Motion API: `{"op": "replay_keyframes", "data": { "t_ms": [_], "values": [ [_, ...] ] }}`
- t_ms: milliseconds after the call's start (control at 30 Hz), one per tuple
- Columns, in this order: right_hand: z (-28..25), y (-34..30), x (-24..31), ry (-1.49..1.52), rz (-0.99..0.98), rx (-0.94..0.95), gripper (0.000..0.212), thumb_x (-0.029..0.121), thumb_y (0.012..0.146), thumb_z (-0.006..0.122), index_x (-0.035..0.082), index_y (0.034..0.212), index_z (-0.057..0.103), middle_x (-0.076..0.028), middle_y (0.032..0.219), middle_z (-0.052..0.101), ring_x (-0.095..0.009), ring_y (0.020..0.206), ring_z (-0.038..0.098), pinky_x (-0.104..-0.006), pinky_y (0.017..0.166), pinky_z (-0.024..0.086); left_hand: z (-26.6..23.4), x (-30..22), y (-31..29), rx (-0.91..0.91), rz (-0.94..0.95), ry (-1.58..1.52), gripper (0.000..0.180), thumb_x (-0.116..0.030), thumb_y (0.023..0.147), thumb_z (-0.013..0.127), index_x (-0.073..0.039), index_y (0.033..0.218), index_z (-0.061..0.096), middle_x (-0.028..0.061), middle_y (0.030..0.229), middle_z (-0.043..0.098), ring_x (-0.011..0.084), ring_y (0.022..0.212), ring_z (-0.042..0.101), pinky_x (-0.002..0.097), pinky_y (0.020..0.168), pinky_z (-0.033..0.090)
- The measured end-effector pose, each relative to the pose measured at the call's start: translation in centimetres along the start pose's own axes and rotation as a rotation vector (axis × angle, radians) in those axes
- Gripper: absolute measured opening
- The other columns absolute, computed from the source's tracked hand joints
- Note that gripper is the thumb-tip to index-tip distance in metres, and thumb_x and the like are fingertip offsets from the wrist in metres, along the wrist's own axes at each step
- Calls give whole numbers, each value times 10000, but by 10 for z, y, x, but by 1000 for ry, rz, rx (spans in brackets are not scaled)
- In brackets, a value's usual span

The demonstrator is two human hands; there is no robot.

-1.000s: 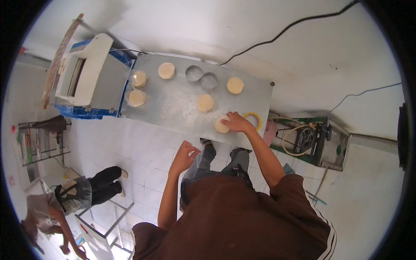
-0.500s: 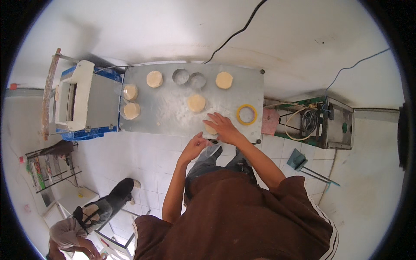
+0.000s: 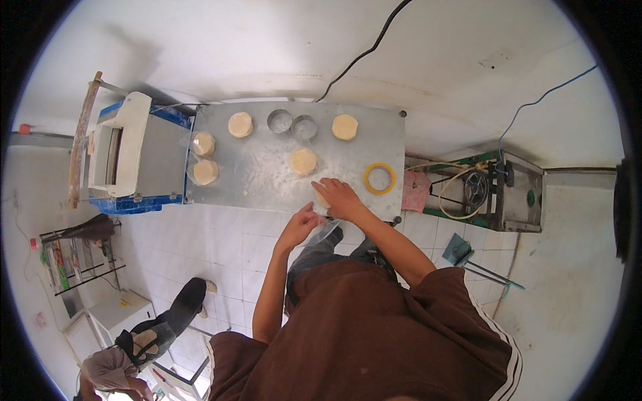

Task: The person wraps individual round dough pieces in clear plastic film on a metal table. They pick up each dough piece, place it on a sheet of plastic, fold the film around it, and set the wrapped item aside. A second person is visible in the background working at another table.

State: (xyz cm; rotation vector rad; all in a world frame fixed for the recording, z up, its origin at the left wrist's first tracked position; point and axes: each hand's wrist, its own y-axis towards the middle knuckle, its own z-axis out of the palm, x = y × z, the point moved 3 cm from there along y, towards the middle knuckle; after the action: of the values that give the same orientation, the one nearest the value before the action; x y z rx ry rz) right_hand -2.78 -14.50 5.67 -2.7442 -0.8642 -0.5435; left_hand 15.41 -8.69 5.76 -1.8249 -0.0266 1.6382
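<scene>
My right hand [image 3: 339, 198] lies over a pale dough disc [image 3: 322, 201] at the near edge of the floured metal table [image 3: 261, 177], fingers curled around it. My left hand [image 3: 301, 224] is just below that edge, close to the right hand, pinching a clear plastic bag [image 3: 326, 231] that hangs under the disc. Several more dough discs lie on the table: one in the middle [image 3: 303, 161], one at the far side [image 3: 240, 124], one at the far right [image 3: 344, 127]. Two wrapped discs [image 3: 204, 158] sit at the left end.
Two metal ring cutters [image 3: 292, 124] stand at the table's far edge and a yellow tape roll [image 3: 379, 178] lies to the right of my hand. A white and blue machine [image 3: 127, 154] adjoins the table's left end, a green motor frame [image 3: 481, 190] its right. Another person [image 3: 134, 341] crouches lower left.
My left hand has come up from beside my body to the table edge and met the right hand. The right hand has drawn the dough disc toward the near edge, over the bag.
</scene>
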Motion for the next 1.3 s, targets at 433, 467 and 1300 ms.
{"op": "replay_keyframes", "data": {
  "t_ms": [433, 467, 1300],
  "values": [
    [8, 7, -9, 80, 34, 31, 847, 171, 653, 852, 50, 1401, 476, -121, 1287, 563, -329, 1210, 568, -467, 908, 563, 8, 4, 5, 16, 45, 10, 232, -236, 1010, 643, -83, 1095, 795, 325, 1640, 280, 392, 1554, 267, 408, 1209, 315],
    [9, 7, -9, 100, 33, 18, 833, 159, 658, 832, 46, 1404, 481, -128, 1289, 568, -335, 1214, 568, -469, 910, 561, 8, 5, 5, 14, 37, -11, 232, -234, 1008, 644, -83, 1100, 794, 323, 1640, 283, 393, 1549, 280, 408, 1210, 314],
    [16, -10, 5, 116, -150, 226, 863, 73, 690, 819, 95, 1470, 451, -129, 1345, 566, -343, 1252, 558, -458, 978, 536, 4, 51, -14, 91, -128, -791, 271, -175, 1025, 630, -29, 1254, 633, 73, 1239, 651, 207, 1241, 575, 384, 1105, 443]
  ]
}}
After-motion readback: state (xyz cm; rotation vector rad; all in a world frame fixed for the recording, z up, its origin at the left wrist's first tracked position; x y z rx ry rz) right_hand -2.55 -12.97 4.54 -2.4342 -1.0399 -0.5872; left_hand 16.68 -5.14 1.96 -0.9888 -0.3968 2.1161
